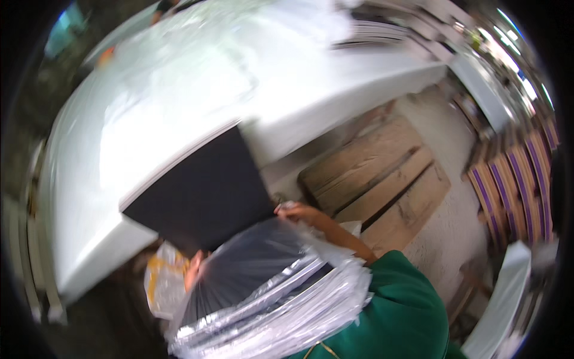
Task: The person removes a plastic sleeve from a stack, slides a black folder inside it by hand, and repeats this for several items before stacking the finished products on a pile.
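Note:
A black flat panel (200, 185) with a pale edge reaches from my body to the white-covered table, its far end over the table's near corner. A clear plastic bag (251, 254) covers the near part of the panel and lies bunched in shiny folds against my front. My right hand (293, 212) is closed on the bag's mouth at the panel's right edge. At the opposite edge my left hand (194, 269) grips the bag's other side; part of it is hidden behind the plastic.
The white-covered table (197, 90) spans the far left. To the right, a wooden pallet (376, 173) lies on the floor, with stacked brown boards with purple stripes (508, 179) beyond. A clear bag with yellow tape (164, 284) hangs near my left hand. Several flat panels (376, 33) lie at the far end.

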`<state>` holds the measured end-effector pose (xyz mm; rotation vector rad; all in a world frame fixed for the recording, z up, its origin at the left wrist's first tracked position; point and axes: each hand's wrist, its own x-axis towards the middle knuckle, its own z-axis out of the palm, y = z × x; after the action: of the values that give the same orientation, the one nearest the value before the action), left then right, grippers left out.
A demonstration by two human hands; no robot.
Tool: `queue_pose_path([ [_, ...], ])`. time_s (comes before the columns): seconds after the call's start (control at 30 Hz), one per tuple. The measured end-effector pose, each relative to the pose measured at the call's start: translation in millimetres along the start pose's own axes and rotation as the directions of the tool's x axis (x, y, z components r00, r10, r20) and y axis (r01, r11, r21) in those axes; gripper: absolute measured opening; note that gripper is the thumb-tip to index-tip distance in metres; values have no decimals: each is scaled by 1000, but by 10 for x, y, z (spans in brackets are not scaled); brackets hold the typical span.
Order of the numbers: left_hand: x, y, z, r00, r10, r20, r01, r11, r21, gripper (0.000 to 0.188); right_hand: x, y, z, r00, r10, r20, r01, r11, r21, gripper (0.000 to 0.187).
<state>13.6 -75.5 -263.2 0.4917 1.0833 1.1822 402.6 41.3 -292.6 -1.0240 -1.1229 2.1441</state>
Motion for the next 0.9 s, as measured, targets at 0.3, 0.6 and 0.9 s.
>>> queue_pose_path([
  [0.3,710,-217,-631,980,-114,-163,190,772,606,31,15,131,147,981,-54,-187,81,987,137,27],
  [0.6,659,50,-647,976,-202,-84,187,570,800,24,127,29,161,800,-352,-486,265,934,-241,22],
  [0.9,-685,2012,1185,891,348,293,-455,703,547,19,-575,-2220,1505,630,-765,132,744,643,182,47],
])
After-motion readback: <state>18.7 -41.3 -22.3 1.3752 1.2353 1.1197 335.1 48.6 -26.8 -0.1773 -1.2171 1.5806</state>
